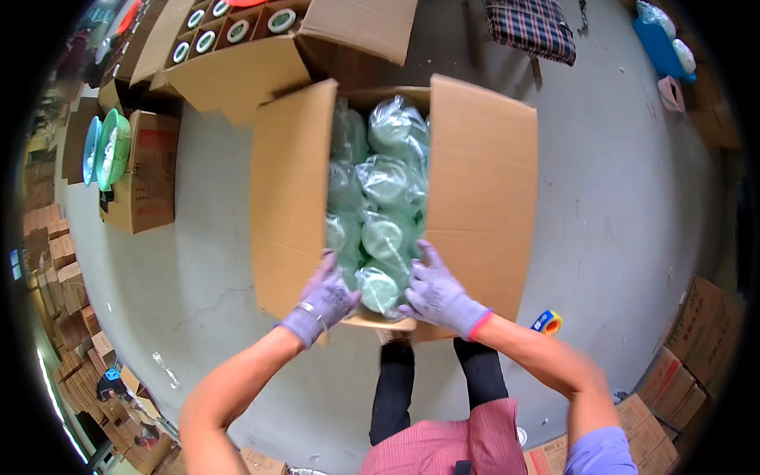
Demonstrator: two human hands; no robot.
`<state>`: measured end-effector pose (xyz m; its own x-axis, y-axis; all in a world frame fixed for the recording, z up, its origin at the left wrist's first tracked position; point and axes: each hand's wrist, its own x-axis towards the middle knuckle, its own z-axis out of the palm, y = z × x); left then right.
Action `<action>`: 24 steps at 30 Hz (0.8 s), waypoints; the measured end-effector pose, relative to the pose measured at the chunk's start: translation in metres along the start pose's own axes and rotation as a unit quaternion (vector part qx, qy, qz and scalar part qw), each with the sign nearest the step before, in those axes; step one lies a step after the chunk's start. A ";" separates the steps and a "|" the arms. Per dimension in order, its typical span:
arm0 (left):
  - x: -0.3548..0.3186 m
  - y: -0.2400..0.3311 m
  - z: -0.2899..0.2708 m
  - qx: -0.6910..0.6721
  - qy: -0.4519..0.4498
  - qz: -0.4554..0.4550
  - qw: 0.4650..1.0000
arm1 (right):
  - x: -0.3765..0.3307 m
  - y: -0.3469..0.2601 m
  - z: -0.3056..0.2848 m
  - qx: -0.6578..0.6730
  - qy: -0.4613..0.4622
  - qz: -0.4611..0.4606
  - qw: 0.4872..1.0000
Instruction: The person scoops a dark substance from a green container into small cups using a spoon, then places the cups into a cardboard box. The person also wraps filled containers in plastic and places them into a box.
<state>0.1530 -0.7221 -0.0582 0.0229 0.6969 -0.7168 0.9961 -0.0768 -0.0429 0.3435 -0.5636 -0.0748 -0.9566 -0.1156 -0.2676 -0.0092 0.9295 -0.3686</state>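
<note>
A brown cardboard box (483, 198) stands in front of me with its side flaps folded out. Inside, several pale green jars in clear plastic bags (385, 182) stand in rows. The nearest bagged jar (380, 291) lies between my two gloved hands. My left hand (323, 302), in a grey-purple knit glove, reaches over the left flap's near end, fingers spread by the jar's left side. On the other side, my right hand (445, 297), gloved alike, has its fingers apart at the jar's right edge. Some fingertips are hidden among the bags.
Another open carton (237, 79) with divided, lidded jars stands at the far left. Green and blue basins (115, 149) lean by a carton on the left. A checked cushioned stool (530, 30) stands beyond, and a tape roll (547, 322) lies on the floor. Stacked cartons (704, 332) line the right.
</note>
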 end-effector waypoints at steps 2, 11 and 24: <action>-0.058 -0.024 0.017 -0.077 0.107 -0.099 0.986 | -0.049 -0.007 -0.063 0.030 0.134 0.039 0.990; -0.183 -0.205 0.198 0.008 0.177 -0.434 0.884 | -0.274 0.052 -0.014 -0.180 0.033 0.498 0.848; 0.029 -0.220 0.502 -0.850 0.209 -0.349 0.336 | -0.172 0.119 0.193 0.725 0.277 0.563 0.286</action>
<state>-0.1080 -1.0428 -0.4188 -0.6098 0.1887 -0.7698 -0.6269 0.4794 0.6141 0.5631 -0.5008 -0.2445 -0.0191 0.4178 -0.9084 0.1408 -0.8983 -0.4161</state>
